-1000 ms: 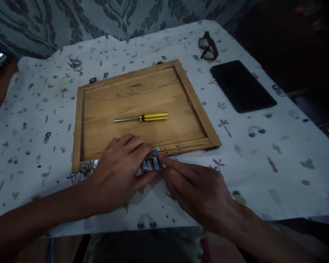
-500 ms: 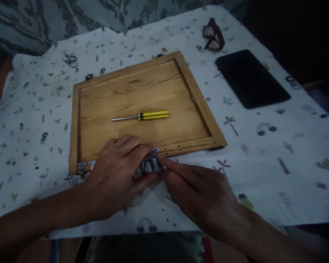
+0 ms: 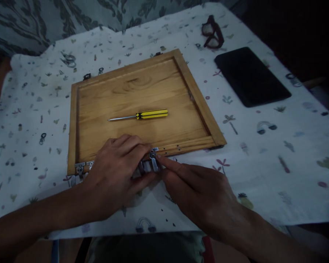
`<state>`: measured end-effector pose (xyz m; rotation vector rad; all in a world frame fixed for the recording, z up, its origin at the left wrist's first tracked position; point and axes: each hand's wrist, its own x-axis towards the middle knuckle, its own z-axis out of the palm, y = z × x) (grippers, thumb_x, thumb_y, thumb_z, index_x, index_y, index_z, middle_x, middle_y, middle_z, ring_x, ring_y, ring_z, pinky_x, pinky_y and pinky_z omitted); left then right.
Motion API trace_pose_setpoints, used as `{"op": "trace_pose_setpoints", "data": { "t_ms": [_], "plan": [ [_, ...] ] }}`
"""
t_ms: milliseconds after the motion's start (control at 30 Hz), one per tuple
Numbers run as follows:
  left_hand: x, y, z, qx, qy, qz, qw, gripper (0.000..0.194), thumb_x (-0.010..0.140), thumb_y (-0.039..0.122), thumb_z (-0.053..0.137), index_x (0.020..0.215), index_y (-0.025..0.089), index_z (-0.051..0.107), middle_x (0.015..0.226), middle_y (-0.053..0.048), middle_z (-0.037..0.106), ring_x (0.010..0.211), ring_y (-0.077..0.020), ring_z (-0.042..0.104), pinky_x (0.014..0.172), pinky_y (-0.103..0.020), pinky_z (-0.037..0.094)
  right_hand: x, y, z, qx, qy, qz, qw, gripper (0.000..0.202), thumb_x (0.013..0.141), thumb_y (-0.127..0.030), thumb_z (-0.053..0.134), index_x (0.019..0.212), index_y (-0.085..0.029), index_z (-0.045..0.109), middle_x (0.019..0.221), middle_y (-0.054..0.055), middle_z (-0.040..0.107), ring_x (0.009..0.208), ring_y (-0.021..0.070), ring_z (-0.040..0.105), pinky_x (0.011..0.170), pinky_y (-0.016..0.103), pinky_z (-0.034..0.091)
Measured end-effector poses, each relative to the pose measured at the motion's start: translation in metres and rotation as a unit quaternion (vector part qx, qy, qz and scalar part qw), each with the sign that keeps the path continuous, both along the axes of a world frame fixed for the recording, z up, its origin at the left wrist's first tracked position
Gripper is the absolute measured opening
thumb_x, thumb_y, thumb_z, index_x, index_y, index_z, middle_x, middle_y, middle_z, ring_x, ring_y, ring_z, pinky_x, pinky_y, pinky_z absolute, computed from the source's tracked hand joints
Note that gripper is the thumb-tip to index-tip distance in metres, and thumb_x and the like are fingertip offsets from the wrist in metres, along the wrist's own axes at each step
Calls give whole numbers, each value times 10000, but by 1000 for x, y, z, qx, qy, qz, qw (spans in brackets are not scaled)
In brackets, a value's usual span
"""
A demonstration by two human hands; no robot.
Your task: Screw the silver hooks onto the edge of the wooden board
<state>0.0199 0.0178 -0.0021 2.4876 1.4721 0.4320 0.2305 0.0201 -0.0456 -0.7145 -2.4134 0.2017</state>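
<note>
A framed wooden panel (image 3: 120, 82) lies flat, its near edge towards me. A small silvery metal bracket (image 3: 154, 160) sits on that edge, with a flat tab on the wood and prongs jutting towards me. My left hand (image 3: 117, 164) is closed around the bracket's left side, thumb below and curled fingers above. My right hand (image 3: 200, 193) is closed too, its index fingertip and thumb pressed against the right side. Similar metal brackets (image 3: 80, 168) line the edge left of my left hand, partly covered by it. A yellow-and-black screwdriver (image 3: 150, 114) rests untouched on the panel.
The panel is on a table with a white printed cloth (image 3: 263, 160). A black tablet (image 3: 252, 76) lies to the right, with dark-framed glasses (image 3: 213, 33) behind it. Dark fittings (image 3: 87, 76) stick out from the panel's far edge. Small holes show right of the bracket.
The view has shifted very slightly. Both hands keep their hold at the bracket, and the screwdriver stays in place on the panel.
</note>
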Motion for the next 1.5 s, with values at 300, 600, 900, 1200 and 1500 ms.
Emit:
{"op": "trace_pose_setpoints", "data": {
  "t_ms": [300, 600, 900, 1200, 1500],
  "plan": [
    [0, -1, 1, -6, 2, 3, 1000, 276, 919, 411, 630, 1087, 194, 601, 1078, -87, 711, 950, -254, 670, 771, -454, 548, 1, 0, -1, 2, 1, 1, 1000, 181, 910, -18, 504, 880, -137, 637, 1230, 155, 721, 687, 145, 677, 616, 308, 580],
    [0, -1, 0, -11, -1, 1, 1000, 266, 936, 427, 599, 1027, 178, 625, 1064, -87, 703, 939, -246, 659, 765, -433, 532, -1, 2, 1, 9, 11, -2, 1000, 187, 915, -13, 501, 891, -148, 628, 1163, 138, 757, 677, 147, 688, 604, 285, 566],
    [0, -1, -1, -9, -5, 4, 1000, 265, 919, 406, 629, 1025, 163, 630, 1071, -100, 708, 956, -256, 660, 789, -448, 537, 0, 2, 2, 11, 3, -11, 1000, 227, 906, -6, 484, 865, -162, 644, 1174, 114, 759, 691, 146, 705, 615, 273, 584],
    [0, -2, -2, -4, -6, -1, 1000, 263, 920, 404, 630, 1017, 160, 633, 1061, -96, 704, 941, -250, 662, 782, -444, 542, 0, 1, 0, 8, -5, -9, 1000, 216, 901, -9, 503, 895, -160, 658, 1193, 114, 750, 725, 161, 717, 640, 285, 589],
    [0, 0, 1, -1, 2, -2, 1000, 238, 900, 342, 654, 1025, 141, 636, 1060, -107, 703, 943, -270, 670, 759, -459, 547, 0, 1, 1, 9, -10, -1, 1000, 216, 951, -41, 458, 881, -169, 619, 1152, 121, 764, 688, 143, 705, 623, 276, 573]
  ]
}}
